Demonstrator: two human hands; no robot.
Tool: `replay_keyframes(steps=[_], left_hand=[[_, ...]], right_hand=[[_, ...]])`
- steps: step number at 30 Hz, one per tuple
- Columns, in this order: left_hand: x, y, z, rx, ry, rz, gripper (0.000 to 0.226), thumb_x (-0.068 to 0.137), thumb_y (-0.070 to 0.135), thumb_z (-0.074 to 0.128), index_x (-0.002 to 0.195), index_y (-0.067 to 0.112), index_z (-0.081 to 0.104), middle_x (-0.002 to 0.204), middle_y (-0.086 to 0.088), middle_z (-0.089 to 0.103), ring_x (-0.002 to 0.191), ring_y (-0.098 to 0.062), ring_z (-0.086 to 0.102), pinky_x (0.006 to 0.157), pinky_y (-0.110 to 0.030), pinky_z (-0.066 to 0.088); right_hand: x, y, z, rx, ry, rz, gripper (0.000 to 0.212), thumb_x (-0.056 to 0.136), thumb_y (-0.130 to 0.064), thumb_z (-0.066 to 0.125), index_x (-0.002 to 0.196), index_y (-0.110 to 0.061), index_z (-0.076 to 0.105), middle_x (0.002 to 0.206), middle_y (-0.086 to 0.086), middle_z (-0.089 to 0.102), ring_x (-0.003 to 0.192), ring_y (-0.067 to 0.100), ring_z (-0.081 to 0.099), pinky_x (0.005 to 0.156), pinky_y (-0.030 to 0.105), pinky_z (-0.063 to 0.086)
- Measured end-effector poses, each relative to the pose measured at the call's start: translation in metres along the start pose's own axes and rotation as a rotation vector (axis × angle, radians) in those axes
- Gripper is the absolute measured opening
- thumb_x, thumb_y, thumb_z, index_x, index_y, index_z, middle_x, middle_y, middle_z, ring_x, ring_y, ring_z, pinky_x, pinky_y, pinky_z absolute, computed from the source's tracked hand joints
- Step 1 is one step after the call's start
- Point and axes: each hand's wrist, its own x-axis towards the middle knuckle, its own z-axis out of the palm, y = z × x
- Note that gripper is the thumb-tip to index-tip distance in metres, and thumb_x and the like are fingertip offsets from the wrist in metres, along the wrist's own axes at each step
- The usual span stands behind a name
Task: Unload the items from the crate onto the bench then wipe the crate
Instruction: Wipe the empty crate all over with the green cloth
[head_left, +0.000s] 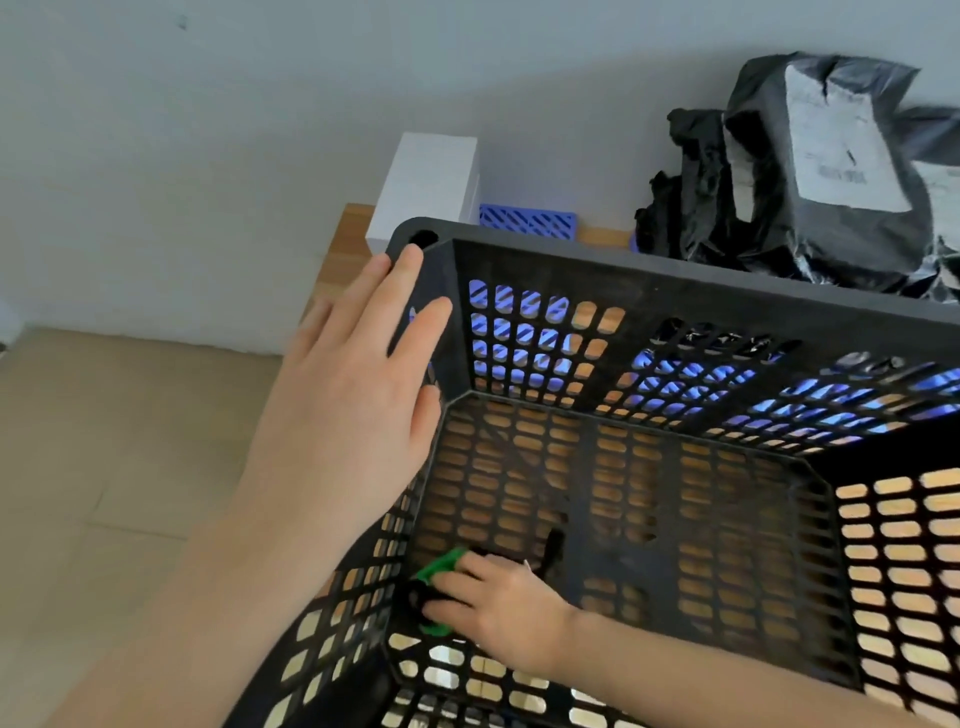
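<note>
A black perforated plastic crate (675, 291) fills the middle and right of the view, standing on a wooden bench (343, 244). Nothing lies inside it except a green cloth (441, 566). My right hand (498, 608) reaches down into the crate and presses that cloth against the floor at the near left corner. My left hand (358, 395) lies flat against the outside of the crate's left wall near the far left corner, fingers spread over the rim.
Behind the crate on the bench stand a white box (431, 182), a small blue perforated basket (527, 221) and black plastic parcel bags (810, 171) with a shipping label. A grey wall rises behind; tiled floor lies to the left.
</note>
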Motion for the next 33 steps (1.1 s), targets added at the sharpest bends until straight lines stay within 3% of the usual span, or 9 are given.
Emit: replay_keyframes(steps=[2, 5, 8, 10, 13, 18, 23, 28, 33], left_hand=[[0.000, 0.000, 0.000, 0.010, 0.003, 0.000, 0.055, 0.087, 0.019, 0.056, 0.140, 0.009, 0.050, 0.160, -0.012, 0.026, 0.146, -0.030, 0.028, 0.109, -0.053, 0.036], [0.001, 0.000, 0.002, 0.035, 0.009, 0.001, 0.055, 0.087, 0.020, 0.057, 0.141, 0.009, 0.049, 0.160, -0.012, 0.027, 0.146, -0.030, 0.028, 0.109, -0.053, 0.036], [0.001, -0.001, 0.002, 0.043, 0.018, -0.005, 0.055, 0.087, 0.018, 0.059, 0.140, 0.009, 0.048, 0.160, -0.011, 0.026, 0.147, -0.029, 0.027, 0.109, -0.050, 0.036], [0.001, 0.000, 0.003, 0.047, 0.027, -0.007, 0.054, 0.088, 0.018, 0.057, 0.141, 0.009, 0.047, 0.161, -0.010, 0.025, 0.148, -0.027, 0.025, 0.110, -0.048, 0.035], [0.002, 0.000, 0.003, 0.054, 0.029, -0.013, 0.055, 0.090, 0.021, 0.055, 0.143, 0.011, 0.045, 0.162, -0.009, 0.023, 0.149, -0.026, 0.023, 0.113, -0.049, 0.032], [0.004, 0.001, 0.002, 0.059, 0.047, -0.011, 0.052, 0.092, 0.019, 0.050, 0.143, 0.010, 0.045, 0.161, -0.011, 0.024, 0.148, -0.029, 0.024, 0.115, -0.050, 0.029], [0.005, 0.002, 0.001, 0.064, 0.052, -0.005, 0.054, 0.091, 0.019, 0.054, 0.144, 0.012, 0.043, 0.160, -0.011, 0.026, 0.146, -0.030, 0.026, 0.115, -0.049, 0.028], [0.016, 0.005, -0.003, 0.019, 0.098, -0.036, 0.061, 0.089, 0.023, 0.059, 0.147, 0.016, 0.041, 0.147, -0.011, 0.040, 0.134, -0.032, 0.039, 0.117, -0.049, 0.025], [0.041, 0.021, 0.001, -0.064, 0.204, -0.063, 0.050, 0.094, 0.023, 0.051, 0.143, 0.017, 0.045, 0.145, -0.008, 0.042, 0.133, -0.028, 0.041, 0.111, -0.046, 0.033]], right_hand=[[0.008, 0.014, -0.007, -0.009, 0.068, 0.009, 0.038, 0.082, -0.020, 0.068, 0.120, -0.025, 0.061, 0.125, -0.001, 0.059, 0.107, 0.019, 0.057, 0.084, 0.033, 0.054], [0.043, 0.061, -0.030, -0.026, 0.325, 0.385, 0.041, 0.079, -0.006, 0.069, 0.120, -0.013, 0.064, 0.124, 0.010, 0.061, 0.101, 0.031, 0.059, 0.081, 0.043, 0.053], [0.070, 0.097, -0.036, -0.110, 0.247, 0.639, 0.044, 0.088, -0.006, 0.057, 0.131, -0.014, 0.057, 0.131, 0.011, 0.055, 0.115, 0.036, 0.051, 0.094, 0.048, 0.045], [0.077, 0.092, -0.027, -0.077, 0.269, 0.674, 0.040, 0.082, -0.003, 0.063, 0.122, -0.011, 0.064, 0.120, 0.013, 0.062, 0.108, 0.037, 0.057, 0.088, 0.048, 0.050], [0.068, 0.057, -0.012, -0.003, 0.281, 0.570, 0.040, 0.070, 0.000, 0.076, 0.108, -0.011, 0.070, 0.103, 0.011, 0.068, 0.093, 0.034, 0.063, 0.076, 0.046, 0.056], [0.023, 0.003, 0.003, 0.097, 0.164, 0.223, 0.042, 0.067, -0.010, 0.080, 0.107, -0.019, 0.070, 0.106, 0.003, 0.068, 0.091, 0.024, 0.063, 0.077, 0.032, 0.055], [-0.003, -0.032, 0.009, 0.168, 0.005, -0.034, 0.028, 0.082, -0.016, 0.066, 0.108, -0.026, 0.068, 0.116, -0.005, 0.065, 0.102, 0.018, 0.060, 0.085, 0.031, 0.052], [-0.011, -0.026, -0.010, 0.247, -0.227, -0.095, 0.032, 0.092, -0.009, 0.051, 0.123, -0.016, 0.061, 0.130, 0.004, 0.057, 0.118, 0.028, 0.050, 0.096, 0.042, 0.045], [0.001, 0.021, -0.045, 0.096, 0.177, 0.217, 0.041, 0.080, -0.002, 0.069, 0.120, -0.012, 0.065, 0.124, 0.007, 0.061, 0.105, 0.027, 0.058, 0.093, 0.039, 0.050]])
